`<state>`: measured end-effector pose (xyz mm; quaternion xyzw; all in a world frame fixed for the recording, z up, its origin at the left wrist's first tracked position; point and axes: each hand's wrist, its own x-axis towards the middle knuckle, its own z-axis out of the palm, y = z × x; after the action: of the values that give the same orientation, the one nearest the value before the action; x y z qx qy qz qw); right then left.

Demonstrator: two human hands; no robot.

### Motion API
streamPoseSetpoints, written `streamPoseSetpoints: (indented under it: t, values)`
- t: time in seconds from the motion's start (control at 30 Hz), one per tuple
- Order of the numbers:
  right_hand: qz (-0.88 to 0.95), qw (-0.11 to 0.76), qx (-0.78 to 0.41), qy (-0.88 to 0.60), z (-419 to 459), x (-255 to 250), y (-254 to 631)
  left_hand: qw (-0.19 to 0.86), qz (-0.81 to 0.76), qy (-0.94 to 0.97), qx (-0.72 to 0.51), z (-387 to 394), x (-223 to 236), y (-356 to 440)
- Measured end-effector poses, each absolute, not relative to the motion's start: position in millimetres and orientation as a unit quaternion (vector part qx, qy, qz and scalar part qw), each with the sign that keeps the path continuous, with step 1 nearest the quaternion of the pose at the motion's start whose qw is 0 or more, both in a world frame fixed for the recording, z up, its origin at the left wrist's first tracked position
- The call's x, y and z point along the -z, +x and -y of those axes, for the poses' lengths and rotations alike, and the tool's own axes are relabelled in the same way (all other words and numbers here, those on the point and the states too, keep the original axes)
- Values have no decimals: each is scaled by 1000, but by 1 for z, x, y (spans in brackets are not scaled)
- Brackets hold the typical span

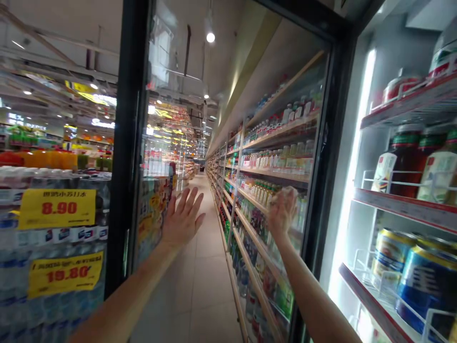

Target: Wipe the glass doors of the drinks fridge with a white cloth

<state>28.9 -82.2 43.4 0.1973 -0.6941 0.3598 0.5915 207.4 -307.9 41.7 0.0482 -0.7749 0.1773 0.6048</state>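
Glass door [228,157], smooth, black-framed, stands open beside supermarket shelves [403,208]; left hand [182,216] spreads wide before it, right hand [280,219] grips a crumpled whitish wad [288,195].

Tiled floor [210,276], long shelves [274,172], glowing ceiling lamp [210,37]

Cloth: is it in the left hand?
No, the cloth is in the right hand, while the left hand has its fingers spread.
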Motion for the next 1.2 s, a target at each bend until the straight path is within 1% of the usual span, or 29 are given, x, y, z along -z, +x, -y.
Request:
streamPoseSetpoints:
  t: [0.03, 0.07, 0.1, 0.13, 0.23, 0.27, 0.3, 0.33, 0.37, 0.43, 0.47, 0.5, 0.53, 0.57, 0.63, 0.67, 0.7, 0.73, 0.77, 0.9, 0.93, 0.97, 1.0, 1.1, 1.13, 1.17, 1.2]
  values:
    - [694, 584, -397, 141, 75, -45, 23, 605, 775, 47, -178, 308, -41, 207]
    - [693, 578, -413, 119, 74, -44, 22, 605, 775, 46, -178, 309, -41, 207]
    - [694, 578, -407, 139, 81, -41, 28, 606, 774, 46, -178, 309, -41, 207]
    - [696, 578, -374, 203, 92, -35, 37, 606, 774, 46, -178, 310, -40, 206]
    - [660, 551, -206, 467, 124, -12, 67, 605, 775, 49, -176, 311, -41, 206]
    - [647, 541, -173, 508, 125, -6, 69, 604, 776, 49, -176, 311, -41, 205]
    - [647, 541, -168, 510, 119, -2, 65, 603, 777, 50, -177, 311, -40, 206]
    - [661, 553, -195, 468, 107, 1, 55, 601, 777, 50, -178, 311, -40, 206]
    - [682, 567, -243, 393, 90, 1, 43, 600, 778, 52, -180, 311, -40, 206]
    - [704, 578, -366, 189, 59, 0, 17, 596, 780, 54, -183, 310, -39, 206]
    - [704, 571, -404, 125, 51, 0, 10, 595, 780, 56, -184, 309, -39, 205]
    - [701, 566, -423, 97, 50, 2, 9, 595, 781, 57, -183, 309, -39, 205]
    - [701, 565, -419, 114, 56, 5, 14, 596, 780, 57, -180, 308, -40, 204]
    - [704, 566, -393, 174, 68, 11, 24, 599, 779, 58, -177, 308, -42, 204]
    - [689, 565, -299, 341, 99, 24, 48, 604, 777, 55, -172, 307, -44, 203]
    - [679, 552, -253, 413, 111, 29, 57, 604, 777, 52, -171, 308, -44, 203]
    - [670, 544, -225, 452, 117, 33, 61, 602, 778, 51, -171, 309, -42, 204]
    - [670, 541, -218, 459, 116, 34, 60, 600, 780, 53, -169, 310, -39, 206]
    - [680, 547, -234, 428, 109, 35, 54, 598, 782, 56, -166, 312, -33, 208]
    - [718, 565, -377, 149, 68, 36, 22, 594, 786, 77, -149, 323, 5, 221]
    - [719, 562, -388, 129, 68, 41, 24, 592, 788, 80, -147, 326, 14, 224]
    - [721, 560, -380, 152, 74, 48, 31, 590, 790, 82, -145, 329, 21, 225]
    - [724, 554, -354, 212, 86, 57, 44, 587, 792, 83, -145, 331, 26, 226]
    - [694, 523, -228, 440, 126, 83, 83, 588, 789, 77, -159, 336, 26, 226]
    - [679, 519, -199, 479, 132, 88, 89, 588, 788, 76, -165, 337, 24, 225]
    - [672, 523, -188, 489, 132, 88, 88, 586, 789, 76, -169, 336, 22, 225]
    - [674, 536, -198, 468, 127, 86, 82, 583, 791, 78, -169, 336, 22, 226]
